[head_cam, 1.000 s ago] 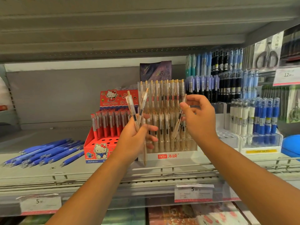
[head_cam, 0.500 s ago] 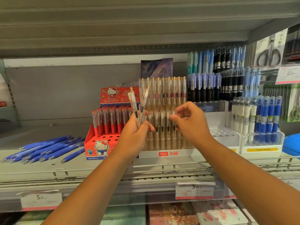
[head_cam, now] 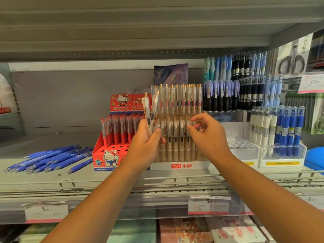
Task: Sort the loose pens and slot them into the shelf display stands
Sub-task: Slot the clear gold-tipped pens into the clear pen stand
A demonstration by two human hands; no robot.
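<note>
My left hand [head_cam: 145, 148] is shut on a small bunch of clear pens with gold clips [head_cam: 149, 109], held upright in front of the left side of the clear tiered display stand [head_cam: 178, 166]. The stand holds two rows of the same clear pens. My right hand [head_cam: 208, 135] is at the right end of the stand's front row. Its thumb and forefinger are slightly apart around the top of a pen standing there. A heap of loose blue pens [head_cam: 52, 159] lies on the shelf at the left.
A red Hello Kitty box [head_cam: 108, 159] of red pens stands left of the clear stand. White and clear stands [head_cam: 280, 163] with blue, black and white pens fill the right. A wire rail [head_cam: 175, 180] runs along the shelf front, with price tags [head_cam: 208, 205] below. Packaged scissors [head_cam: 292, 57] hang at upper right.
My right hand brought one clear pen down from the upper right into the stand's front row, and its fingers have loosened. My left hand stayed in place with its bunch.
</note>
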